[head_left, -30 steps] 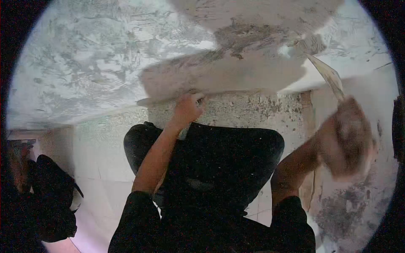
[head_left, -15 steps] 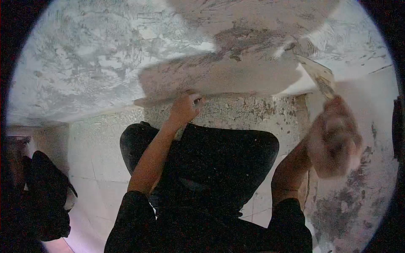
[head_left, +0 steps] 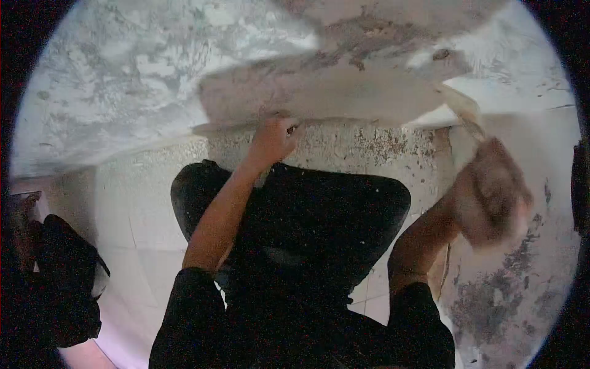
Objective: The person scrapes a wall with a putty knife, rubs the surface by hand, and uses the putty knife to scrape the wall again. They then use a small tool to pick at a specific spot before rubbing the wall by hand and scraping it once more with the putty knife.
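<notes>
My right hand (head_left: 495, 194) is closed on a scraper (head_left: 464, 111), a pale, flat blade pointing up and left, its edge against the wall (head_left: 344, 86) beside a brownish patch. Motion smears both the hand and the blade. My left hand (head_left: 273, 141) has its fingers curled near the lower edge of the wall, in front of my knees; a small dark spot shows between the fingers, and what it holds, if anything, cannot be made out.
A side wall (head_left: 528, 154) with dark stains stands at the right. Pale floor tiles (head_left: 135, 270) and debris by the wall's base lie below. A dark bulky object (head_left: 67, 277) is at the left edge. My bent legs (head_left: 307, 215) fill the middle.
The scraper blade has shifted slightly down and right along the wall, and its tilt differs a little. My left hand has hardly moved. The whole view has shifted slightly.
</notes>
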A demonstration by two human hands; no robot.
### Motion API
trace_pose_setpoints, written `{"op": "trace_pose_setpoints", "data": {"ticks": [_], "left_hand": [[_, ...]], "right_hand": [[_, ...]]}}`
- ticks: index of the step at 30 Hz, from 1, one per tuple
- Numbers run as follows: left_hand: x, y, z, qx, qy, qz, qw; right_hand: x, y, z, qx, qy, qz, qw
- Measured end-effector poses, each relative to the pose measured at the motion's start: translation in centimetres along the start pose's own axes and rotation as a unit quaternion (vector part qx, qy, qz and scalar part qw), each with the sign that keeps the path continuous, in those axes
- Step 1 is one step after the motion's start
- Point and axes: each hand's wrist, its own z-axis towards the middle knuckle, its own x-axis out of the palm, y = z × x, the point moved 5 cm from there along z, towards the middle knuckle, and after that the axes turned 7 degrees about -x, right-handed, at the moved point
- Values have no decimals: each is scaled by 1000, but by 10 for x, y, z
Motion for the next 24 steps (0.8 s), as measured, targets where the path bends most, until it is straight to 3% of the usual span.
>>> {"op": "trace_pose_setpoints", "data": {"ticks": [1, 2, 3, 4, 5, 6, 7, 8, 9, 10, 11, 12, 13, 16, 19, 24], "left_hand": [[0, 1, 1, -11, -7, -1, 1000], [-1, 1, 3, -15, -15, 1, 1000], [1, 1, 0, -12, -7, 3, 1000], [5, 6, 2, -12, 9, 9, 1000], [7, 9, 7, -15, 18, 15, 1000], [9, 11, 8, -10, 16, 15, 1000], [11, 13, 5, 0, 2, 4, 1000], [9, 14, 8, 8, -23, -5, 1000], [7, 13, 9, 5, -28, -4, 1000], [3, 8, 6, 6, -30, 8, 999], [-1, 3, 5, 14, -33, 20, 999], [0, 2, 1, 19, -30, 21, 999], [2, 2, -5, 37, -46, 38, 998], [-11, 3, 20, 42, -85, 34, 995], [-9, -4, 7, 25, -41, 0, 999], [-5, 4, 7, -1, -39, -31, 999]], "right_hand": [[-8, 4, -2, -115, 16, -271, 956], [17, 14, 0, -223, 30, -517, 825], [37, 1, 2, -55, 47, -302, 951], [38, -3, 2, -277, 136, -302, 902], [31, 7, 4, -408, 162, -413, 798], [27, 18, -5, -521, 180, -511, 660], [33, 39, 18, -168, 266, -518, 796], [38, 48, 23, 202, 312, -446, 814], [-55, 50, 14, 201, 316, -441, 816], [-29, -11, -5, 21, 296, -544, 785], [6, -85, -22, -161, 259, -625, 718], [-35, -97, -42, -337, 211, -681, 615], [-23, -90, -36, -340, 207, -683, 612], [-44, 30, -59, -318, 190, -620, 692], [-17, -36, 2, -235, 193, -576, 759], [3, 29, 9, -132, 172, -476, 852]]}}
